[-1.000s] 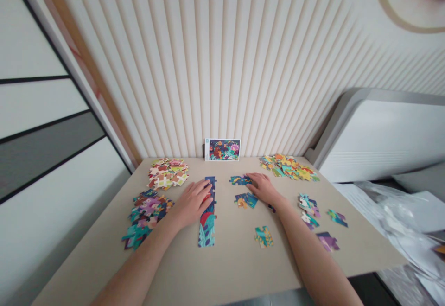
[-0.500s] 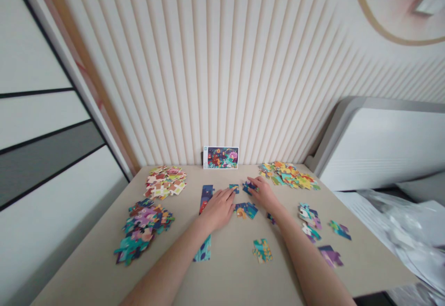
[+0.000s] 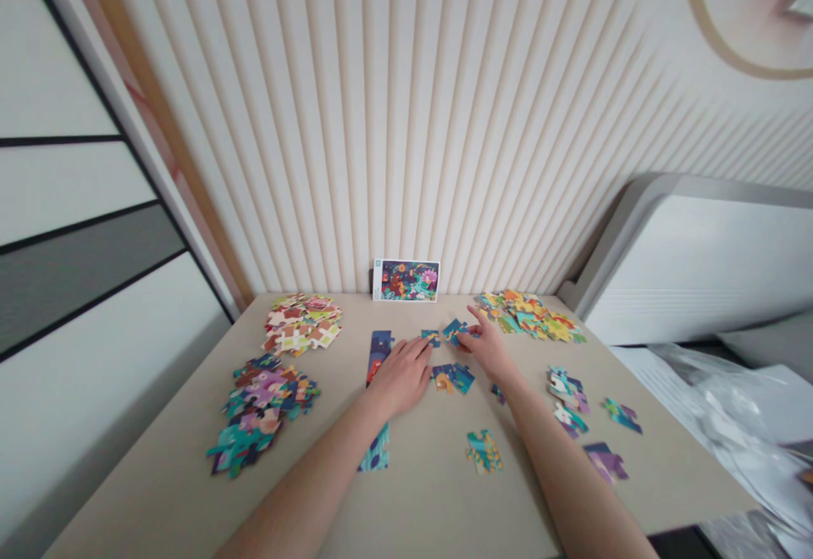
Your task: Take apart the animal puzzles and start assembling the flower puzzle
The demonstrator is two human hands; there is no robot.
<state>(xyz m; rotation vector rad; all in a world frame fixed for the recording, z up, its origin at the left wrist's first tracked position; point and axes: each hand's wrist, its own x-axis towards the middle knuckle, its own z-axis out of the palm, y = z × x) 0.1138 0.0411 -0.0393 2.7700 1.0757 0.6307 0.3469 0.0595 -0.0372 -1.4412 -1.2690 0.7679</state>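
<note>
My left hand (image 3: 406, 374) lies palm down with its fingers stretched out. Its fingertips touch the edge of a small dark blue puzzle piece (image 3: 432, 338). To the right, my right hand (image 3: 488, 345) grips a blue puzzle piece (image 3: 453, 329) with yellow marks, its index finger extended. The two pieces are apart, the right one tilted. A joined puzzle strip (image 3: 380, 345) runs partly under my left hand and forearm. Below the fingers lie joined blue and orange pieces (image 3: 453, 379). A teal piece with yellow dots (image 3: 484, 451) sits nearer me.
A picture card (image 3: 406, 280) leans on the ribbed wall. Puzzle heaps lie around: red-green (image 3: 302, 323), purple-teal (image 3: 263, 411) and yellow-orange (image 3: 533, 317). Loose pieces (image 3: 606, 462) lie at the right, near the table edge. A bed with plastic wrapping (image 3: 717, 398) stands beyond.
The piece at my right hand now sits tilted and shows more of its surface. My right index finger has lifted off it and points up. My left hand stays almost still.
</note>
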